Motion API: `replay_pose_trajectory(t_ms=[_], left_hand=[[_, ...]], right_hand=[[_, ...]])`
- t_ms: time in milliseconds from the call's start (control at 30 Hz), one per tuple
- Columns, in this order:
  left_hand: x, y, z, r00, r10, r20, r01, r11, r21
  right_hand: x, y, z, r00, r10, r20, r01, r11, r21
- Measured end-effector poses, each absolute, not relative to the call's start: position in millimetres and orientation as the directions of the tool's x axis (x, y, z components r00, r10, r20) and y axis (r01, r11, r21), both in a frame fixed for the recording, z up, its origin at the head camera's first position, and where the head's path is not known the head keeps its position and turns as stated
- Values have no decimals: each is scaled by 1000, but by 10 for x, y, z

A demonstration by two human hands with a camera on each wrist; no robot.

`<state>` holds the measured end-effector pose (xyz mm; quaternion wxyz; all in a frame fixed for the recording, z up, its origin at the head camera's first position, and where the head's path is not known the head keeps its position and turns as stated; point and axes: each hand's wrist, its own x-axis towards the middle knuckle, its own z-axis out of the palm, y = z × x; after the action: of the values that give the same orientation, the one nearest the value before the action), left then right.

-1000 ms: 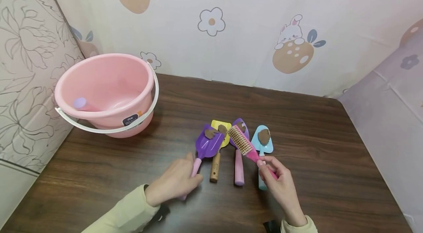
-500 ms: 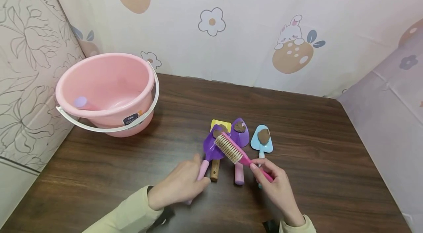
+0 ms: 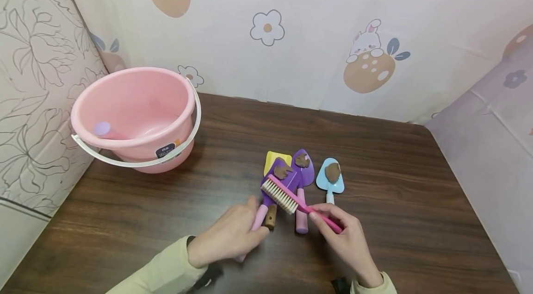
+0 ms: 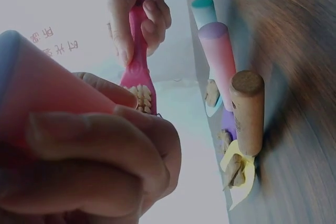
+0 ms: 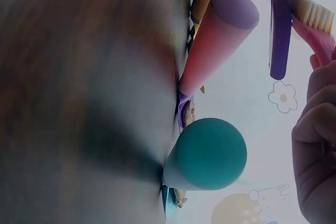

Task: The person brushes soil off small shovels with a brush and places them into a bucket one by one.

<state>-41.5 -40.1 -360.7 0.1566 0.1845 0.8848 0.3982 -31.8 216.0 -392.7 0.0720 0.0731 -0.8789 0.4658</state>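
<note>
While left hand (image 3: pixel 230 232) grips shovel (image 3: pixel 293 182), I see right hand (image 3: pixel 343 234) pinch brush (image 3: pixel 287 196), newly shifted across that shovel; scrubbing likely starting.

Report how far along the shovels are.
Possibly done: the lilac-ended item in the bucket. In hand: a purple shovel with a brown clump, gripped by the left hand; the brush, by the right hand. Remaining: yellow shovel, second purple shovel, blue shovel, all with clumps.

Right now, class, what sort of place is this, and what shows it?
Probably an indoor tabletop work corner: a dark wood-grain table, a rabbit-and-flower backdrop behind it, and a pink bucket standing on top.
</note>
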Motion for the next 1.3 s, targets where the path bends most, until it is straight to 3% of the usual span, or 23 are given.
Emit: replay_pose_trajectory(t_ms=[300,600,1033,1200,1300], left_hand=[[-383,-397,-3580,-878,460,-135,204,613,763],[-365,-402,-3581,-883,455,-117,224,626,747],[-345,-410,-3592,-883,461,-90,251,625,740],[-341,-416,-3592,-883,461,-92,249,625,740],[-327,-424,-3592,-880,465,-92,249,618,745]], right_hand=[[-302,2161,-3919,-976,-59,209,-207,551,-808],[-315,2209,-3881,-954,-107,281,-295,526,-798],[-333,2219,-3859,-953,-60,297,-274,589,-760],[-365,2223,-3893,-917,7,400,-315,605,-731],[-403,2271,-3912,-872,114,475,-304,636,-710]])
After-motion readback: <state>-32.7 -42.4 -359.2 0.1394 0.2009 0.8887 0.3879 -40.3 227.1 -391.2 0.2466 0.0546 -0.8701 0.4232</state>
